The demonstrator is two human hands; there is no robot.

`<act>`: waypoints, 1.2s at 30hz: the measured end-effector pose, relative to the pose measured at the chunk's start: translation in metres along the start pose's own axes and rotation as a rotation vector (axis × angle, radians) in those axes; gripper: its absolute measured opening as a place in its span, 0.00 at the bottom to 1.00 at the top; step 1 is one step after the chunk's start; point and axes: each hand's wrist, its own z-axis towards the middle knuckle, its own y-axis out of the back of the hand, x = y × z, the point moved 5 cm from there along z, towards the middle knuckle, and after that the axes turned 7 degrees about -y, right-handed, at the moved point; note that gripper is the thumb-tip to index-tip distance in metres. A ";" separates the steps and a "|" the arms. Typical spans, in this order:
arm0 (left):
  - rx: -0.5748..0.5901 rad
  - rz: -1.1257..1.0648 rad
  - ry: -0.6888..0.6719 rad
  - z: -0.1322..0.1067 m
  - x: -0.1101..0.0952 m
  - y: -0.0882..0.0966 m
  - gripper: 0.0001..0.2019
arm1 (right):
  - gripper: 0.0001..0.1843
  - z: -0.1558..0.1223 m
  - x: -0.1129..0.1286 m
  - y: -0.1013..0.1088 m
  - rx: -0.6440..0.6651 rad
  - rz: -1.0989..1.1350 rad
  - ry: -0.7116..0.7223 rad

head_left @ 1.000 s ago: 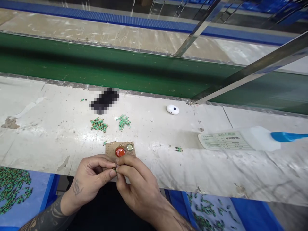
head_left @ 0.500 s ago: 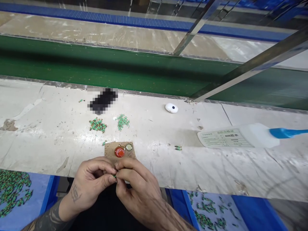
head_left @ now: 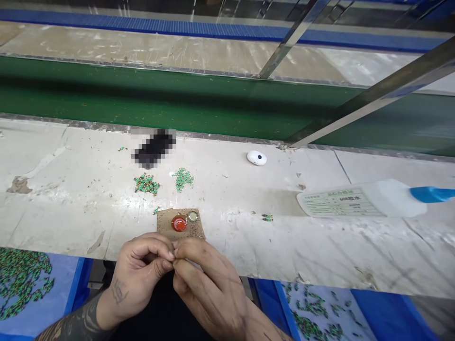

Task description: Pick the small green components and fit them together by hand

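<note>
My left hand [head_left: 144, 274] and my right hand [head_left: 209, 284] meet fingertip to fingertip in front of the table's near edge. Both are closed in a pinch around a small green piece, which their fingers now hide almost wholly. Just beyond the fingertips lies a brown cardboard piece [head_left: 165, 227], bearing a red bottle cap [head_left: 179, 223] with something glossy in it and a smaller pale metal cap [head_left: 193, 216]. Behind the cardboard are a pile of green-and-orange small parts [head_left: 147, 184] and a pile of finer green bits [head_left: 183, 179].
A white bottle with a blue nozzle [head_left: 394, 199] lies on the right, near a pair of small green parts [head_left: 267, 218]. Farther back are a white case [head_left: 256, 157] and a blurred black object [head_left: 155, 148]. Blue trays [head_left: 73, 284] of green parts flank my lap; a metal post [head_left: 377, 94] slants at right.
The green piece that showed between my fingertips is now covered by them. My right fingers have shifted slightly, and the whole view has moved a little.
</note>
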 end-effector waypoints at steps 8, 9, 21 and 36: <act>0.038 0.036 -0.009 0.005 -0.007 -0.005 0.08 | 0.11 0.002 -0.006 0.005 -0.101 0.006 -0.064; 0.044 0.038 -0.009 0.005 -0.008 -0.006 0.09 | 0.12 0.001 -0.006 0.005 -0.122 0.006 -0.066; 0.047 -0.044 0.023 -0.003 0.006 -0.006 0.12 | 0.10 -0.003 -0.003 0.003 -0.165 -0.081 0.013; -0.012 -0.004 -0.053 -0.001 -0.001 -0.010 0.11 | 0.07 -0.006 0.000 0.002 -0.168 -0.182 0.078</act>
